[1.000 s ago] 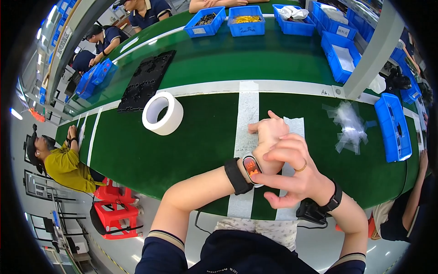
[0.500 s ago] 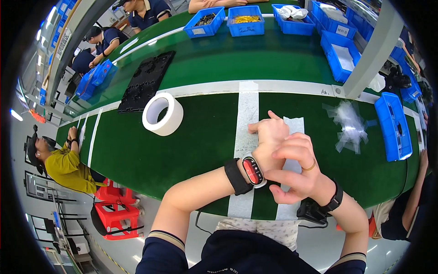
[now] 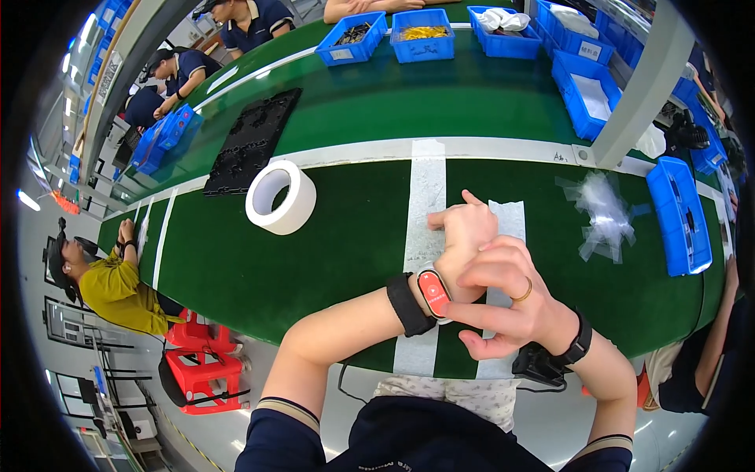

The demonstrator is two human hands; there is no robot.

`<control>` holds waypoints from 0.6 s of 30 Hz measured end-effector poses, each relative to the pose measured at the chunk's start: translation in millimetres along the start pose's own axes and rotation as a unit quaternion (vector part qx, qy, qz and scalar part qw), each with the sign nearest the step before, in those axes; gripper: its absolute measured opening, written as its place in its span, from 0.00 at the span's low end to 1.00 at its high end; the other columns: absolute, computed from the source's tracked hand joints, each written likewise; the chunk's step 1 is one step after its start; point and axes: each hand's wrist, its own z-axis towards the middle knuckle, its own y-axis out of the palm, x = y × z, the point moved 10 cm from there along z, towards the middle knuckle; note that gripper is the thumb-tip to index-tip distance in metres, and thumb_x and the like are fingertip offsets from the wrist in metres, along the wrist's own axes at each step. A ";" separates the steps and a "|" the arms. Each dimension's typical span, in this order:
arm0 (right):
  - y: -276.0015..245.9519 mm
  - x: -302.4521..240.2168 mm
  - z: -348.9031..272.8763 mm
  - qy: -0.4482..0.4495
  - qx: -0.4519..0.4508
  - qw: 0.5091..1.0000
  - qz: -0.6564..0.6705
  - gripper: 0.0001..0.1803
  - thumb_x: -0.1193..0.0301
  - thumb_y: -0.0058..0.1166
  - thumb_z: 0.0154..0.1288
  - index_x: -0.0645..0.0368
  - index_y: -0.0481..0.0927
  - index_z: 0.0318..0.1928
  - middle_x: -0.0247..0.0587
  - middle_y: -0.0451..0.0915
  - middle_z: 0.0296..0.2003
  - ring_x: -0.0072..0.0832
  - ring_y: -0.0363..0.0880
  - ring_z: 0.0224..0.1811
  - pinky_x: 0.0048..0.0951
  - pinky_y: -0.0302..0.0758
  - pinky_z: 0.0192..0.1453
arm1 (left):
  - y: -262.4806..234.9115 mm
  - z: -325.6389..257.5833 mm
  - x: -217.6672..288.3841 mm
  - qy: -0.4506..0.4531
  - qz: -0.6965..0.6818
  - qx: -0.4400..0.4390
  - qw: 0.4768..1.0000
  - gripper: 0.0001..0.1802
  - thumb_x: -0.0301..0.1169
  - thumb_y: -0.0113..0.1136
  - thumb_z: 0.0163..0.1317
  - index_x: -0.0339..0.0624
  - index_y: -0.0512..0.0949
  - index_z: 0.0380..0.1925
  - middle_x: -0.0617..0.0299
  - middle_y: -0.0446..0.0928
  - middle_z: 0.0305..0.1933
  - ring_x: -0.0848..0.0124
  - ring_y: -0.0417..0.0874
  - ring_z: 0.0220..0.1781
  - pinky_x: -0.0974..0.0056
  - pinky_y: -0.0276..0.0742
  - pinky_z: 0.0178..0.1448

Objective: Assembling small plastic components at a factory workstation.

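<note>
My left forearm lies bent across the front of the green table, and my left hand (image 3: 469, 228) is by a white strip of tape (image 3: 429, 177). It holds nothing; two digits stick out apart while the others are hidden. A smart band (image 3: 434, 293) with a lit red screen sits on that wrist, above a black strap (image 3: 409, 305). My right hand (image 3: 515, 295) reaches over from the right with fingers apart and nothing held. One fingertip is at the lower edge of the lit screen. A ring (image 3: 524, 290) and a black wristband (image 3: 582, 337) are on my right side.
A white tape roll (image 3: 258, 197) stands left of my arm, near a black moulded tray (image 3: 255, 141). Crumpled clear film (image 3: 604, 216) and a blue bin (image 3: 678, 216) lie right. More blue bins line the far side. A grey post (image 3: 641, 86) rises at right. Other people sit around.
My right hand has shifted slightly, bringing a fingertip onto the smart band's screen. The screen has turned from a dark and red display to mostly red. My left arm has stayed put.
</note>
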 end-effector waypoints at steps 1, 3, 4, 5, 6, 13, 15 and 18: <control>0.6 0.3 0.0 -0.001 -0.001 1.000 0.000 0.19 0.72 0.57 0.30 0.49 0.81 0.32 0.34 0.69 0.34 0.33 0.68 0.39 0.38 0.67 0.44 | 0.6 0.1 1.5 0.010 -0.008 -0.001 1.000 0.39 0.38 0.60 0.38 0.20 0.65 0.49 0.74 0.61 0.08 0.83 0.65 0.09 0.74 0.54 0.10; 0.7 1.1 -0.8 0.000 0.002 1.000 -0.011 0.19 0.72 0.57 0.31 0.50 0.80 0.33 0.33 0.69 0.34 0.33 0.68 0.38 0.37 0.67 0.43 | -5.1 -2.6 1.1 0.013 0.009 0.017 1.000 0.39 0.38 0.60 0.38 0.20 0.65 0.49 0.74 0.61 0.08 0.83 0.65 0.09 0.74 0.54 0.10; 0.6 1.3 -1.3 -0.001 0.001 1.000 -0.010 0.19 0.72 0.57 0.31 0.50 0.80 0.33 0.33 0.69 0.34 0.33 0.68 0.38 0.37 0.67 0.43 | -9.3 -3.7 2.2 0.017 0.027 0.035 0.999 0.39 0.38 0.60 0.38 0.19 0.65 0.48 0.75 0.61 0.08 0.83 0.65 0.09 0.74 0.54 0.10; -0.3 1.3 -1.7 -0.001 0.004 1.000 -0.013 0.19 0.73 0.57 0.31 0.50 0.80 0.32 0.33 0.69 0.33 0.33 0.68 0.38 0.37 0.67 0.42 | -9.0 -2.8 3.2 0.016 0.026 0.034 0.999 0.39 0.38 0.60 0.38 0.19 0.65 0.48 0.75 0.61 0.08 0.83 0.65 0.09 0.74 0.54 0.10; -0.5 1.7 -1.9 -0.001 0.007 1.000 -0.018 0.19 0.73 0.57 0.31 0.51 0.80 0.32 0.32 0.69 0.33 0.33 0.68 0.38 0.37 0.67 0.42 | -5.4 -0.5 1.8 0.002 0.010 0.022 1.000 0.39 0.39 0.61 0.38 0.20 0.65 0.48 0.76 0.61 0.08 0.83 0.65 0.09 0.74 0.54 0.10; -1.3 0.5 -0.2 -0.011 0.016 1.000 -0.023 0.18 0.73 0.56 0.31 0.51 0.79 0.32 0.31 0.69 0.32 0.32 0.68 0.36 0.36 0.67 0.41 | 2.3 4.1 -1.1 -0.018 0.001 0.001 1.000 0.39 0.39 0.61 0.38 0.21 0.66 0.49 0.77 0.61 0.07 0.84 0.64 0.09 0.75 0.54 0.10; -0.9 0.0 0.0 -0.014 0.014 1.000 -0.020 0.18 0.73 0.56 0.31 0.51 0.79 0.32 0.31 0.69 0.31 0.31 0.69 0.35 0.36 0.67 0.41 | 2.0 2.9 -1.6 -0.024 0.000 0.011 1.000 0.39 0.39 0.61 0.38 0.21 0.66 0.49 0.77 0.61 0.07 0.84 0.64 0.09 0.75 0.53 0.10; 0.0 -0.5 0.0 -0.012 0.006 1.000 -0.017 0.19 0.73 0.56 0.30 0.50 0.79 0.32 0.31 0.68 0.31 0.32 0.69 0.36 0.36 0.67 0.41 | -1.4 1.1 -2.8 -0.025 0.002 0.021 0.999 0.38 0.39 0.61 0.38 0.22 0.66 0.49 0.76 0.61 0.07 0.84 0.64 0.09 0.75 0.54 0.10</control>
